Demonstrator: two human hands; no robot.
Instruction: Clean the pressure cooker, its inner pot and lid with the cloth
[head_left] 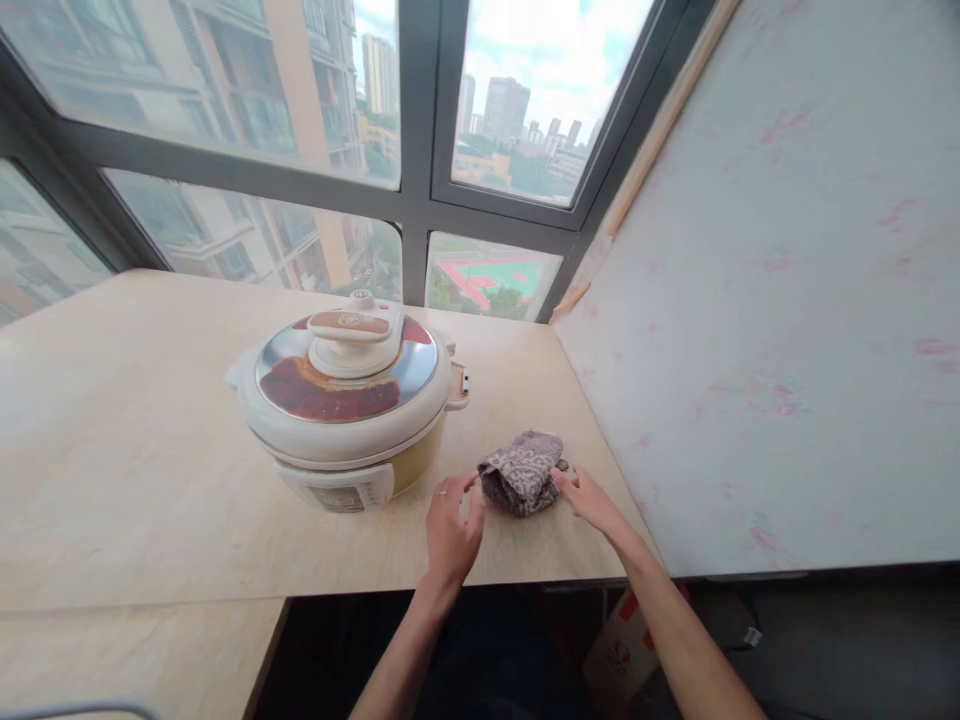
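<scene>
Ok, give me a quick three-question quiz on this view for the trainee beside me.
1. True or false: the lid sits on the electric cooker.
2. Which hands touch the folded grey cloth? A) only the left hand B) both the left hand and the right hand C) neither
3. Fill in: the cloth lies to the ____ of the cooker, seen from the head camera.

Key: 1 true. 2 B, one hand at each end of the cloth, fingers open, no closed grip. 3 right, on the wooden table.
</scene>
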